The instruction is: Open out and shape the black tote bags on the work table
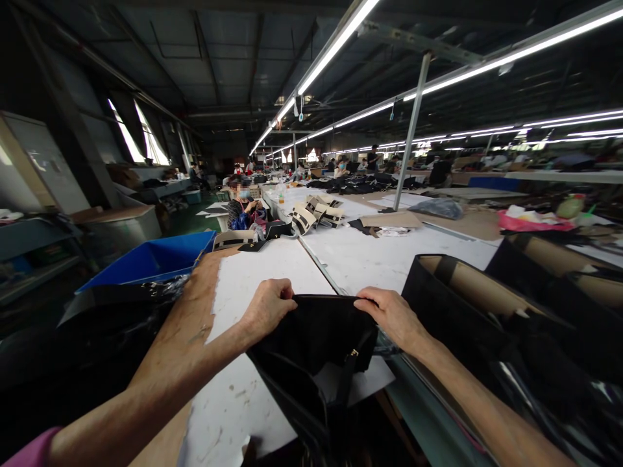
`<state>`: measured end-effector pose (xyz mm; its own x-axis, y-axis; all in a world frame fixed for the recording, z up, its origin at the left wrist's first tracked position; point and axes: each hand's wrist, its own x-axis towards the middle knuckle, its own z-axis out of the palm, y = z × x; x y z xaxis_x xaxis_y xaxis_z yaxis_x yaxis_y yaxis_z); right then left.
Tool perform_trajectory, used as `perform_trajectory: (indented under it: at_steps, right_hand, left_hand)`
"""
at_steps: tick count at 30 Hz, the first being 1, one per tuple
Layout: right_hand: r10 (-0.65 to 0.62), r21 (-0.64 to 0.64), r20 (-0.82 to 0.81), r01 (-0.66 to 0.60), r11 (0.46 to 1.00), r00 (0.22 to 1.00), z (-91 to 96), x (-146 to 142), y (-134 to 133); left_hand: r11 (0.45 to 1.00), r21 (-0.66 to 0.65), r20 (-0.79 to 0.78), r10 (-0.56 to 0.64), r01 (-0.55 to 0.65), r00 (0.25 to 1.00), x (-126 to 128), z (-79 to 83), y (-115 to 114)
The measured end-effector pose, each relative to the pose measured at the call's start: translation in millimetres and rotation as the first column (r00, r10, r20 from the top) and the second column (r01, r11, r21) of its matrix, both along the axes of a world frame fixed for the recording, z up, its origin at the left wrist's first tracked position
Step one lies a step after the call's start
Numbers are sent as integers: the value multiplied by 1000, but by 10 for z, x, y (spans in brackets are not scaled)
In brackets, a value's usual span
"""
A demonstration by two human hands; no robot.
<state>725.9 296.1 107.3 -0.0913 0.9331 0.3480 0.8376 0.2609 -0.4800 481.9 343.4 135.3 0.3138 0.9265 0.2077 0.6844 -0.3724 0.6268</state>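
Observation:
A black bag [316,334] hangs between my two hands over the near edge of the white-covered table. My left hand [272,301] pinches the left end of its top edge between thumb and fingers. At the right end of the same edge, my right hand [392,314] grips in the same way. The edge is pulled straight between them. A small gold-coloured zipper pull [354,353] shows on the bag's right side. The lower part of the bag falls into shadow, so its bottom cannot be made out.
Black bags with tan linings [479,285] stand to the right. A blue bin [150,259] is at the left. Beige and black panels [316,214] lie farther up the table [384,253]. A metal post [411,133] rises from it. A seated person [246,207] works beyond.

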Motion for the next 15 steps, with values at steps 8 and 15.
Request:
perform_trajectory:
  at_steps: [8,15]
  right_hand:
    - [4,14,5,-4,1000,1000,-4,-9,-8]
    - [-4,10,-14,4,1000,1000,15,35,-23]
  left_hand:
    - [999,42,-54,27,-24,998,25,14,13]
    - [999,29,-15,17,-16,1000,54,-19,46]
